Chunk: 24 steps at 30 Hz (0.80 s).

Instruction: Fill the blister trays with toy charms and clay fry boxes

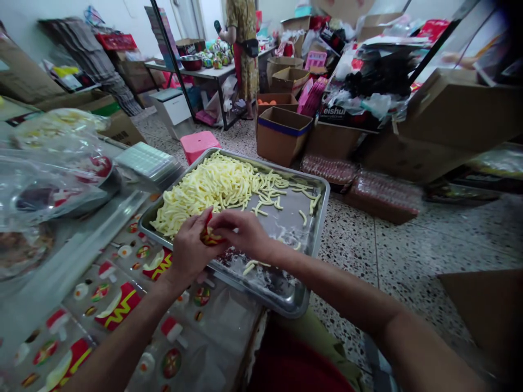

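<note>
My left hand [192,242] is closed around a small red and yellow fries holder [210,231], held over the near edge of a metal tray [322,218]. Fingers of my right hand [245,234] pinch together at the holder's opening; what lies between them is hidden. A big heap of pale yellow strips shaped like French fries [216,182] fills the tray's far left part. Loose strips [272,198] and white powder [269,280] are scattered over the rest. Beside my left forearm, clear packs [118,302] hold red fries holders and small toy-like foods.
Clear plastic bags [53,174] and a stack of clear trays [149,163] lie on the left. Past the tray stand a pink stool [200,144] and open cardboard boxes [281,133]. Another person [245,54] stands by a far table [220,71].
</note>
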Available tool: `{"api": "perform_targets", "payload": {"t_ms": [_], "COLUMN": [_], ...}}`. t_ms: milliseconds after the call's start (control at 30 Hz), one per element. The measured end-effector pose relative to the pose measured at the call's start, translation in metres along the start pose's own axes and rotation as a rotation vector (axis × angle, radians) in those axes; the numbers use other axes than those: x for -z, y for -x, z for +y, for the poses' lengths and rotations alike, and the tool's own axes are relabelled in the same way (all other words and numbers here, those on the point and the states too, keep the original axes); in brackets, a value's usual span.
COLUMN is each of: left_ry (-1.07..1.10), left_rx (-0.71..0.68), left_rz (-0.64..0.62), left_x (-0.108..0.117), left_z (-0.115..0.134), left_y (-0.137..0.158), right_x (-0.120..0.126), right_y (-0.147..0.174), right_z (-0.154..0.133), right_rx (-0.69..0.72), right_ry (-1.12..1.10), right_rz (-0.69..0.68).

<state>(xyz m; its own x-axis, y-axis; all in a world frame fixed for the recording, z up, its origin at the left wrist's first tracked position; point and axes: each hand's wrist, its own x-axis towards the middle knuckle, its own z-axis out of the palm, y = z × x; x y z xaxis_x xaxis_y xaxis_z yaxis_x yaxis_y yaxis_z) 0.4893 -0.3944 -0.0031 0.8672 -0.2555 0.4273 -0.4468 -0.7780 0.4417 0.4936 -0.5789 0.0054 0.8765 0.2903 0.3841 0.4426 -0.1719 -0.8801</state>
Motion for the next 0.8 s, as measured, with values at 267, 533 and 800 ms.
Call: {"api": "perform_targets", "payload": {"t_ms": [267,533,800], "left_ry": [0.162,0.279,0.198], "left_rx": [0.068,0.127,0.129], "left_rz": [-0.023,-0.072,-0.151], "left_x": [-0.005,-0.003,-0.01], "left_z": [0.0,0.002,0.009], "left_y": [-0.014,-0.012,-0.008], "right_x": [0.113,0.081,0.068], "right_y": [0.003,-0.014,-0.017], "right_z": [0.045,0.064,0.056], "right_rx": [-0.19,-0.308,-0.473], "right_ry": [0.695,1.118,1.017], "right_rz": [0.09,-0.23,-0.062]}}
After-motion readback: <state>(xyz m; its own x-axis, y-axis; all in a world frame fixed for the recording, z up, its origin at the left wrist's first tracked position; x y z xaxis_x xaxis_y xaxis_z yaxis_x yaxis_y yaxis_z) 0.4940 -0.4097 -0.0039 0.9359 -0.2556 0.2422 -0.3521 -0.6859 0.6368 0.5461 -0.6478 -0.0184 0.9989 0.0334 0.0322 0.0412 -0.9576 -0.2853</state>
